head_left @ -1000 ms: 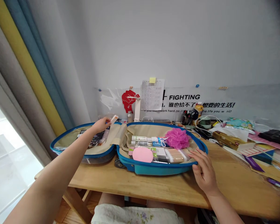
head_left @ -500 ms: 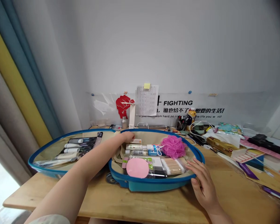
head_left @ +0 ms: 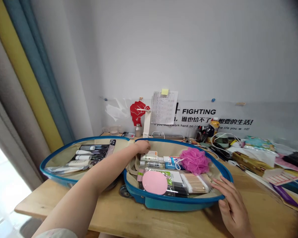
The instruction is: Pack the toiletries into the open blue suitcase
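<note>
View: head camera looking down past both forearms at a wooden table [head_left: 178,221], with an open suitcase [head_left: 173,205] lying across it.

Left hand: the left hand [head_left: 142,147] reaches across the suitcase to its far inner edge, fingers curled downward. No held item shows, but the palm is hidden, so I cannot tell whether it grips anything.

Right hand: the right hand [head_left: 232,210] lies open, fingers spread, on the near right of the suitcase's blue rim, holding nothing.

Suitcase: its long axis runs crosswise, from beyond the left forearm to the right hand. The deeper half lies between the hands and nearer the right hand. The lid half [head_left: 64,149] lies farther left, beyond the left forearm.

Just below the left hand: a small white-and-orange box [head_left: 152,153] and clear-bagged bottles [head_left: 154,164].

Just left of the right hand: cotton swabs [head_left: 195,183], a pink bath puff [head_left: 194,161] and a round pink sponge [head_left: 154,182].

Left of the left forearm: white tubes [head_left: 80,157] in the lid half.

Well beyond the hands: a juice bottle [head_left: 214,127] against the wall; a gold packet [head_left: 250,167] lies right of the right hand.
</note>
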`<state>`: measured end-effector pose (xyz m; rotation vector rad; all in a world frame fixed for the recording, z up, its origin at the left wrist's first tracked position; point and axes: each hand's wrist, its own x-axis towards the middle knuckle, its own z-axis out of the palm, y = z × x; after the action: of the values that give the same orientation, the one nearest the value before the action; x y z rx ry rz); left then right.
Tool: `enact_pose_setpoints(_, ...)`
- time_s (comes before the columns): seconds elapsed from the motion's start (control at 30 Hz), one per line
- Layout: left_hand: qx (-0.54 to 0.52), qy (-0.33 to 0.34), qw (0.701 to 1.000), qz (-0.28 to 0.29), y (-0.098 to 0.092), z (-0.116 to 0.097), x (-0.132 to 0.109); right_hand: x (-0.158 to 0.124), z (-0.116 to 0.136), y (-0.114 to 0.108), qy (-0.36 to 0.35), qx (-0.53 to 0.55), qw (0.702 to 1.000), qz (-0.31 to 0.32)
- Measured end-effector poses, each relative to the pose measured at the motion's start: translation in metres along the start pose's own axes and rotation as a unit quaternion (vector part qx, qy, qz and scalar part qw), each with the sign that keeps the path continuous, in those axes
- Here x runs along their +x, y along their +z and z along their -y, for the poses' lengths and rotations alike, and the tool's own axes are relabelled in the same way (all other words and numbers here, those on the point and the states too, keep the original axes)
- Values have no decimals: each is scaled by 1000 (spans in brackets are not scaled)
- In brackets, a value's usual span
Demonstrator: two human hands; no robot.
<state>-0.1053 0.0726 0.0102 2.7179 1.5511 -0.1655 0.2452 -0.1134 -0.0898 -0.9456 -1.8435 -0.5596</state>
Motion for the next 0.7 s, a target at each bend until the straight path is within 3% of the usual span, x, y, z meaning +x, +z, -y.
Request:
enact_pose_setpoints(0.13,-14,-66,994,-81,-23,34,-29,-2,-4,2,-6,17,1000,-9)
enact_pose_setpoints(0.3,12,-225,970,-89,-36,119,-109,-5,-7,5,-6,30,999,-15)
enact_pose_setpoints(0.4,33,-314,948,-49,-26,163,-163,-4,-8,7,-9,27,999,-14)
enact_pose_setpoints(0.5,45,-361,931,-10,-9,188,-200,-3,-7,7,-13,23,1000,-15)
enact_pose_setpoints(0.6,49,-376,925,19,8,197,-214,-2,-6,6,-7,20,1000,-11)
enact_pose_setpoints(0.7,56,-370,927,39,19,201,-211,-3,-6,5,-4,25,1000,-11)
